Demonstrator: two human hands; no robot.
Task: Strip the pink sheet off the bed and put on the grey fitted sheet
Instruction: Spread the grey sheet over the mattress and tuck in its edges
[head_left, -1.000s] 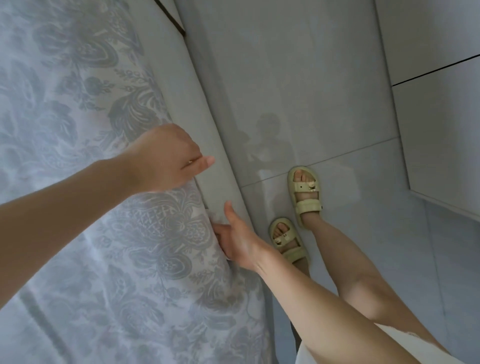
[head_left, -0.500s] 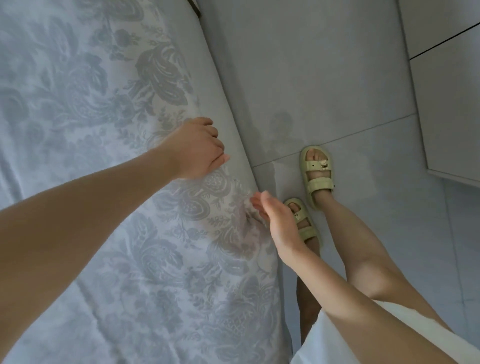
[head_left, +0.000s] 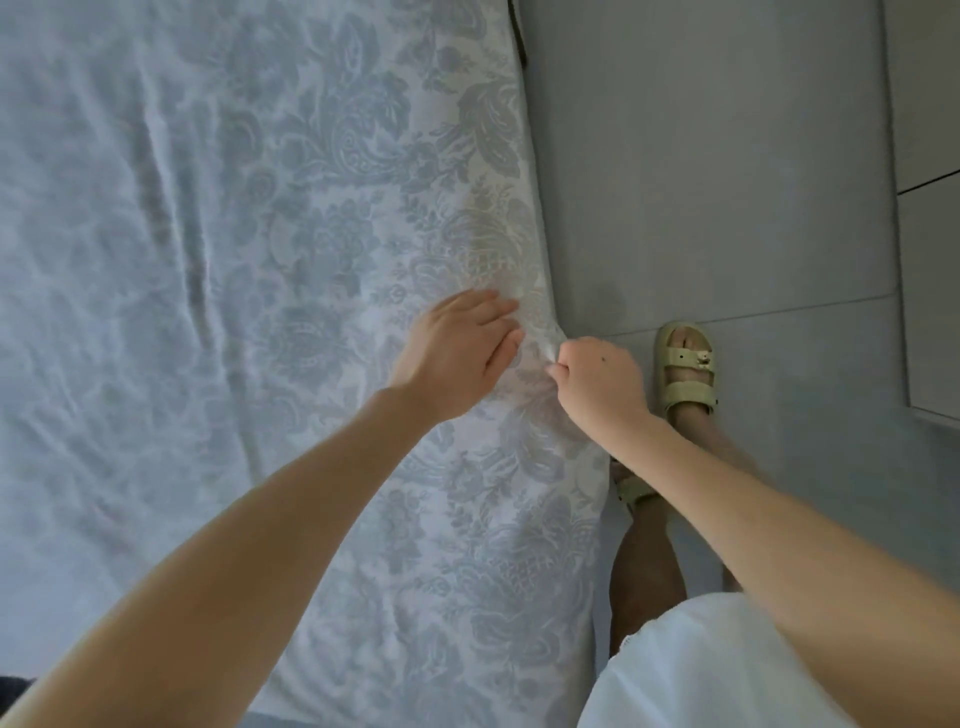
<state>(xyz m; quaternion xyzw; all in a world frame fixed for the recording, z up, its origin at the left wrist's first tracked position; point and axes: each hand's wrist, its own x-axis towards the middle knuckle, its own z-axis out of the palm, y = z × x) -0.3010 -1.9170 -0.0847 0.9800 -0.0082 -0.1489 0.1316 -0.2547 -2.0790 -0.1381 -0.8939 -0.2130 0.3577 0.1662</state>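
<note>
Your right hand (head_left: 597, 382) has its grip clamped on a bunched fold of the soft, creased grey floral-damask sheet (head_left: 260, 260) at the edge of the bed (head_left: 584, 597), while your left hand (head_left: 457, 353) rests flat on it, grip apart.

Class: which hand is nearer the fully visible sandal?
Right. The right hand pinches the sheet at its edge, just left of the sandal; the left hand rests on the sheet, farther left.
</note>
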